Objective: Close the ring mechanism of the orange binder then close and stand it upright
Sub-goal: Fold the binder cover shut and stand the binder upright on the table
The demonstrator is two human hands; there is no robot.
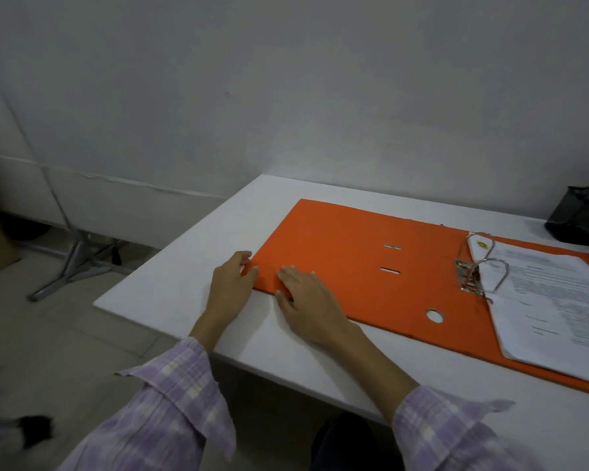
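Note:
The orange binder [337, 263] lies open and flat on the white table [170, 294]. Its left cover spreads toward me; the metal ring mechanism [480, 270] arches over a stack of printed papers [551, 307] on the right half. The rings look joined, though I cannot tell for sure. My left hand [230, 287] curls around the near left corner of the cover, thumb on top. My right hand [306, 300] rests flat, fingers spread, on the cover's near edge right beside it.
A black mesh holder [580, 215] stands at the table's far right by the wall. Metal stand legs [75, 266] rest on the floor to the left. The table's near edge runs just in front of my arms.

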